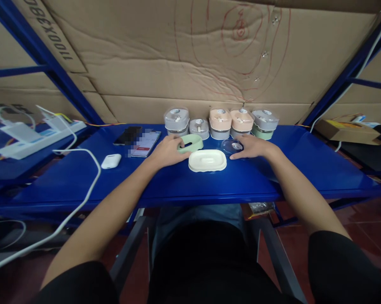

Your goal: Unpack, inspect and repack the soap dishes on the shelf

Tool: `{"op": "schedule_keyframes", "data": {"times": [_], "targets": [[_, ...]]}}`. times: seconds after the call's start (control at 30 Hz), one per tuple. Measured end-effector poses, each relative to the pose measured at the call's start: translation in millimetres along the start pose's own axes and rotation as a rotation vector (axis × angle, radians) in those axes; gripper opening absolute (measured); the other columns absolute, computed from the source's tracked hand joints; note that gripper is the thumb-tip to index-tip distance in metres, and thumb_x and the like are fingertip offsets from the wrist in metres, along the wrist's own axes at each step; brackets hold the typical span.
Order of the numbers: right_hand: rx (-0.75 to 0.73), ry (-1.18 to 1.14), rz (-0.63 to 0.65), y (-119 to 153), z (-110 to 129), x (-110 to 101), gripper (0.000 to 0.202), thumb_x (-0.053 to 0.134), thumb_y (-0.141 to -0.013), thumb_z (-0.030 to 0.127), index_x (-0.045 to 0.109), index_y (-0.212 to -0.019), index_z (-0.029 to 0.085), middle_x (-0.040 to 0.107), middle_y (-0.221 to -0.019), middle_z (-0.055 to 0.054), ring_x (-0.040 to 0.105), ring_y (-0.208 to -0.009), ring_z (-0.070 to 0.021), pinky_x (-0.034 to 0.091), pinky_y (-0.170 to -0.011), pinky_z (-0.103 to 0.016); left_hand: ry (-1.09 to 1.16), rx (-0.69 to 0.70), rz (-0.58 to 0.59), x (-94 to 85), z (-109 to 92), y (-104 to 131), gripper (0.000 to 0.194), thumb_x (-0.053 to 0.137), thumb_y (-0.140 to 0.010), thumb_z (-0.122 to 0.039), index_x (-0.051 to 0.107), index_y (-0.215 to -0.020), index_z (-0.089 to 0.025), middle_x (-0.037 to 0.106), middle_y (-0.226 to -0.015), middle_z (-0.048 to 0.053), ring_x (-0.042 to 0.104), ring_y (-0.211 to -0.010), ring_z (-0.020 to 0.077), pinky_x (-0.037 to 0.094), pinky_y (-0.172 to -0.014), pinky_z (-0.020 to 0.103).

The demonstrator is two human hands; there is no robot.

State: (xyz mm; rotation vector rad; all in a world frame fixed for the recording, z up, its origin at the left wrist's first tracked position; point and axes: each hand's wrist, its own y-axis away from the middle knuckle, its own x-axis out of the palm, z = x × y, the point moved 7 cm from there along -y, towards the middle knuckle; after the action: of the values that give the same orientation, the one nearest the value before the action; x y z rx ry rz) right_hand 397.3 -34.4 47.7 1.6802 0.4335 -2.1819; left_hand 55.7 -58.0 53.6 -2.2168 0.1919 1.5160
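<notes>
My left hand [170, 150] has its fingers curled over the left end of a pale green oval ring [193, 144], which has an opening in its middle. On the right, my right hand [252, 147] grips the edge of a clear plastic lid [230, 147] with a small round sticker, thumb in front and fingers behind. Between the hands and nearer to me, a cream oval tray [207, 161] with a raised centre rests on the blue table [177, 185]. My left thumb lies close to the tray's left end; whether it touches cannot be told.
Lidded boxes stand at the back: stacks in grey [176, 120], peach [220, 122] and grey over green [265, 123], plus a lower grey box [198, 128]. Left are phones [144, 143], a white earbud case [111, 161], a power strip [41, 139] and a white cable [97, 177].
</notes>
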Motion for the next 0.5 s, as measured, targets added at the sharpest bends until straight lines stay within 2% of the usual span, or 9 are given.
{"op": "schedule_keyframes", "data": {"times": [0.1, 0.2, 0.27, 0.37, 0.5], "targets": [[0.006, 0.017, 0.009, 1, 4, -1, 0.098, 0.087, -0.074, 0.091, 0.076, -0.14, 0.018, 0.079, -0.127, -0.024, 0.074, -0.12, -0.0533, 0.063, -0.102, -0.068, -0.02, -0.001, -0.003, -1.2, 1, 0, 0.047, 0.073, -0.088, -0.064, 0.076, -0.107, -0.021, 0.072, -0.132, 0.019, 0.068, -0.131, 0.0458, 0.055, -0.12, 0.063], [0.021, 0.037, 0.03, 1, 5, 0, 0.099, 0.086, -0.077, 0.089, 0.075, -0.14, 0.013, 0.077, -0.131, -0.028, 0.073, -0.122, -0.0546, 0.062, -0.104, -0.068, -0.065, -0.04, 0.022, 0.1, 5, -1, 0.046, 0.073, -0.086, -0.057, 0.076, -0.111, -0.019, 0.07, -0.134, 0.022, 0.067, -0.131, 0.0486, 0.055, -0.118, 0.065], [0.021, 0.028, 0.031, 1, 5, 0, 0.097, 0.086, -0.075, 0.09, 0.075, -0.139, 0.017, 0.078, -0.13, -0.025, 0.073, -0.122, -0.0546, 0.062, -0.103, -0.07, -0.081, -0.07, 0.036, 2.0, 10, -1, 0.048, 0.075, -0.082, -0.053, 0.076, -0.116, -0.019, 0.069, -0.136, 0.023, 0.067, -0.132, 0.0515, 0.054, -0.117, 0.068], [0.001, 0.005, 0.009, 0, 2, 0, 0.093, 0.088, -0.072, 0.09, 0.077, -0.138, 0.025, 0.08, -0.125, -0.019, 0.075, -0.121, -0.053, 0.063, -0.102, -0.071, -0.055, -0.097, 0.048, 5.8, 15, -1, 0.057, 0.079, -0.079, -0.056, 0.076, -0.122, -0.019, 0.068, -0.137, 0.024, 0.065, -0.135, 0.055, 0.051, -0.119, 0.071], [-0.009, 0.021, 0.013, -1, 2, 0, 0.091, 0.087, -0.075, 0.089, 0.076, -0.138, 0.024, 0.08, -0.125, -0.019, 0.075, -0.121, -0.0513, 0.064, -0.103, -0.068, -0.054, -0.084, 0.043, 8.4, 19, -3, 0.057, 0.08, -0.08, -0.06, 0.076, -0.12, -0.019, 0.069, -0.135, 0.024, 0.064, -0.136, 0.0543, 0.051, -0.118, 0.072]]}}
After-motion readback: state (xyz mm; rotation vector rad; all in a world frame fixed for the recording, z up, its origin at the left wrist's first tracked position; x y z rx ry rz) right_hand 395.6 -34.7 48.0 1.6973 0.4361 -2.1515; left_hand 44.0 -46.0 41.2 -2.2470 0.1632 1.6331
